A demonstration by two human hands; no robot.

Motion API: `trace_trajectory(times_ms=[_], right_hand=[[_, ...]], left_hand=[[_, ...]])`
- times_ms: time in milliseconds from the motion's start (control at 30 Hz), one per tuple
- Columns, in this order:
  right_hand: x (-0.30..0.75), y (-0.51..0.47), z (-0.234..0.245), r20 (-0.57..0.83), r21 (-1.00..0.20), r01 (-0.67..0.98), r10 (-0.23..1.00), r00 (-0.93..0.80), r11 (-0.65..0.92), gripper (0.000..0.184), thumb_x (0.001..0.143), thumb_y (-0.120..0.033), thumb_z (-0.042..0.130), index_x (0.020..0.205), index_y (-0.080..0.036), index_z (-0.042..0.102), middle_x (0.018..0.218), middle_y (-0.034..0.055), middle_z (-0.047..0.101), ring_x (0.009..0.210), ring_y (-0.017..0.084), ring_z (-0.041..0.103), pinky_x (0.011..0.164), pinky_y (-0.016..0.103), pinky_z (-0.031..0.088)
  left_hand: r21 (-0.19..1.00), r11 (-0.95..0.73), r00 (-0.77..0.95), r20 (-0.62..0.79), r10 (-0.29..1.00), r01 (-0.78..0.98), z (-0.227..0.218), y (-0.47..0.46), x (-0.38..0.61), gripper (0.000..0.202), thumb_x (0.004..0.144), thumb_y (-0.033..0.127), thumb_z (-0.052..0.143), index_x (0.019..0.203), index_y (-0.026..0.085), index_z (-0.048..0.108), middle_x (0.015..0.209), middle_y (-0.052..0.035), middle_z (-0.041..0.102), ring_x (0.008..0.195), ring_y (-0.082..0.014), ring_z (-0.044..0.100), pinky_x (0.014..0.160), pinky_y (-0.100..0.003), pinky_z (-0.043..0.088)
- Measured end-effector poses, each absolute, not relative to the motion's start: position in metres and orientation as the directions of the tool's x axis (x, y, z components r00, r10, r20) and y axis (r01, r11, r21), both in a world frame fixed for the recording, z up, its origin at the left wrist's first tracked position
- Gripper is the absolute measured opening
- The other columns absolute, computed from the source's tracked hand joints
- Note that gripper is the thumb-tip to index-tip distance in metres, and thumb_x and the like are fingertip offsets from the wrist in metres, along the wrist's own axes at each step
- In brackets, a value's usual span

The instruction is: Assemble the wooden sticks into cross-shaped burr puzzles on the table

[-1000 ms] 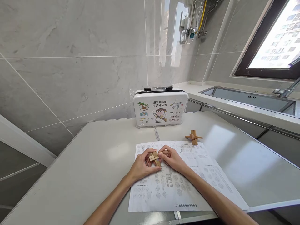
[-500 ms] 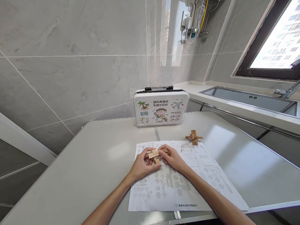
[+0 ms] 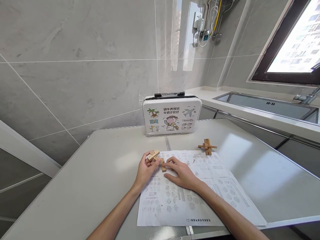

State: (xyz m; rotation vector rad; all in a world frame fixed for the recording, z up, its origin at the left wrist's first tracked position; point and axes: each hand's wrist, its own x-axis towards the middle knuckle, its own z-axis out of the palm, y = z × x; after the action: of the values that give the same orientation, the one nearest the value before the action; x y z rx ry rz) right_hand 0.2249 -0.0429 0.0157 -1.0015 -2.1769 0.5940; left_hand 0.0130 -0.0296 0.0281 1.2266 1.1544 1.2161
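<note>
My left hand (image 3: 145, 171) is closed around some light wooden puzzle blocks (image 3: 153, 155) that sit crossed together, tilted, above the left edge of the printed sheet. Beside its fingertips another wooden puzzle block (image 3: 163, 165) points down toward the paper; whether it is joined to the held blocks I cannot tell. My right hand (image 3: 181, 173) is just right of that block, its thumb and index finger apart. The index fingertip reaches the block's side, and the thumb is near its lower end. Under both hands lies the printed paper sheet (image 3: 175, 215) with small diagrams.
A darker assembled wooden cross puzzle (image 3: 207, 146) rests by the sheet's far right corner. Behind it a white cartoon-printed case (image 3: 172, 116) stands upright against the tiled wall. To the right are a counter with a sink (image 3: 265, 105) and a faucet (image 3: 308, 96).
My left hand has shifted left and tilted the blocks it holds. The fingers of my right hand have spread and come lower, beside the block that points down.
</note>
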Motion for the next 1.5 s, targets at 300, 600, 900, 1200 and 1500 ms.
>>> trace_trajectory(times_ms=[300,600,900,1200,1500], right_hand=[[0.225,-0.041,0.015,0.376,-0.573,0.512,0.760,-0.530,0.640,0.036,0.095,-0.032,0.064,0.131,-0.034,0.065,0.126,0.0091,0.056,0.104,0.025,0.061,0.089,0.040,0.055],[0.225,-0.034,0.009,0.459,-0.620,0.523,0.811,-0.362,0.584,0.010,0.099,-0.027,0.055,0.097,-0.025,0.064,0.095,0.0080,0.067,0.092,0.026,0.058,0.081,0.042,0.050],[0.231,-0.021,0.008,0.211,-0.965,0.115,0.958,-0.195,0.236,0.044,0.092,-0.054,0.063,0.125,-0.025,0.060,0.102,0.0064,0.065,0.086,0.021,0.063,0.065,0.032,0.055],[0.233,-0.022,0.012,0.098,-0.993,-0.084,0.969,-0.225,0.081,0.050,0.084,-0.056,0.073,0.120,-0.022,0.065,0.097,0.0010,0.055,0.068,0.014,0.065,0.073,0.037,0.060],[0.233,-0.020,0.013,0.056,-0.989,-0.148,0.980,-0.190,0.028,0.053,0.083,-0.063,0.073,0.115,-0.022,0.063,0.086,0.0010,0.063,0.077,0.022,0.073,0.082,0.041,0.060]], left_hand=[[1.000,-0.019,0.046,0.019,0.999,0.003,0.032,-0.032,0.016,0.062,0.079,0.047,0.082,0.129,0.022,0.054,0.103,-0.0065,0.075,0.091,-0.0201,0.074,0.081,-0.031,0.058],[0.998,-0.022,0.038,0.020,0.999,0.057,0.031,-0.032,0.014,0.061,0.079,0.047,0.082,0.128,0.022,0.056,0.100,-0.0045,0.073,0.082,-0.0146,0.067,0.072,-0.025,0.053],[0.998,-0.036,0.058,0.033,0.998,0.060,0.030,-0.032,0.015,0.065,0.077,0.050,0.082,0.130,0.023,0.056,0.094,-0.0020,0.069,0.072,-0.0117,0.061,0.063,-0.023,0.049],[0.996,-0.036,0.141,0.025,0.990,0.079,0.032,-0.037,0.017,0.066,0.079,0.046,0.082,0.134,0.023,0.053,0.091,-0.0007,0.067,0.072,-0.0118,0.059,0.065,-0.022,0.048],[0.998,-0.009,0.234,-0.005,0.972,0.057,0.032,-0.038,0.016,0.064,0.080,0.044,0.083,0.132,0.023,0.053,0.102,-0.0051,0.070,0.077,-0.0131,0.062,0.071,-0.025,0.050]])
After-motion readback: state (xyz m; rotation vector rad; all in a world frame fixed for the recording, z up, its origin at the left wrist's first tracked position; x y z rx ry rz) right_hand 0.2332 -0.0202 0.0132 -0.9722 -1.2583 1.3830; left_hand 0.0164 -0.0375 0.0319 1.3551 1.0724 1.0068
